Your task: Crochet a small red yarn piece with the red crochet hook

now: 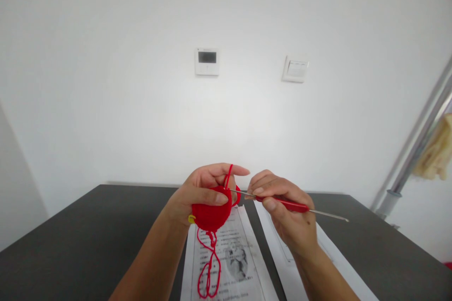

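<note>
My left hand (205,186) pinches a red crocheted piece (212,211) between thumb and fingers, its index finger stretched out with red yarn (229,174) looped over it. A yellow marker (191,219) sits at the piece's left edge. Closed around the red handle of a double-ended metal crochet hook (291,205) is my right hand (286,202). The hook's left tip meets the top right edge of the red piece; its other end points right. A looped red yarn tail (213,268) hangs below the piece.
Two printed sheets, one at left (247,263) and one at right (335,268), lie on the dark table (88,235) beneath my hands. A thermostat (207,62) and a switch (295,69) are on the white wall. At the right are a metal pole (416,150) and yellowish cloth (436,150).
</note>
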A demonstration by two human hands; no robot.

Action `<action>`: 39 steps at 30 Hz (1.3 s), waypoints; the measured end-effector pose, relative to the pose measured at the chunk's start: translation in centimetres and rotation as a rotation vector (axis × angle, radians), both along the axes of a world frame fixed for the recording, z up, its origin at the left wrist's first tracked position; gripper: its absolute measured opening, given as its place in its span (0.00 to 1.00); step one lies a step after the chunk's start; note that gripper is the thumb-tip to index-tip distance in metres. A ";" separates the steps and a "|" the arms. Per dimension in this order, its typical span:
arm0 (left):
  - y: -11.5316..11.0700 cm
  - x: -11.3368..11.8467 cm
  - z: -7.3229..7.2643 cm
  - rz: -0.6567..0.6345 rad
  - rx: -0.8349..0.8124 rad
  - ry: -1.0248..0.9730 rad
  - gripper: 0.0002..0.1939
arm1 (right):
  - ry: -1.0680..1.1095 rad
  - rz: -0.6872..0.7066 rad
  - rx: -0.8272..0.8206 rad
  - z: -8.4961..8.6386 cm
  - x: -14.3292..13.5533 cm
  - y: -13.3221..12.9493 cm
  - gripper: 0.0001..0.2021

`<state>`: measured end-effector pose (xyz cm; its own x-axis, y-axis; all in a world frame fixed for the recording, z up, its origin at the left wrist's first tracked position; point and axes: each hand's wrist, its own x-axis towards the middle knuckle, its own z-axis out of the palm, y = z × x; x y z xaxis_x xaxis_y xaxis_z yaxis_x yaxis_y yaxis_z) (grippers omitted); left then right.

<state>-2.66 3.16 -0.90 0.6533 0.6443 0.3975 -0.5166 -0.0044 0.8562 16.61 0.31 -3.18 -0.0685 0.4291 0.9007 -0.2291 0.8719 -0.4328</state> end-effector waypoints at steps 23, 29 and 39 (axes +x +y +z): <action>0.4 0.6 -0.6 -0.052 -0.034 0.027 0.21 | -0.003 0.252 -0.195 1.0 1.6 0.9 0.06; 0.2 0.7 -0.2 0.196 0.016 0.183 0.16 | 0.113 0.305 -0.347 0.9 0.6 0.4 0.08; -0.6 1.0 0.6 0.361 -0.007 0.201 0.33 | 0.088 -0.092 -0.056 -0.8 0.0 1.2 0.03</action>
<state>-1.64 2.56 -0.27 0.4490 0.8487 0.2795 -0.3051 -0.1484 0.9407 16.57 1.51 -3.94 0.0521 0.4801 0.8757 -0.1884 0.8658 -0.4635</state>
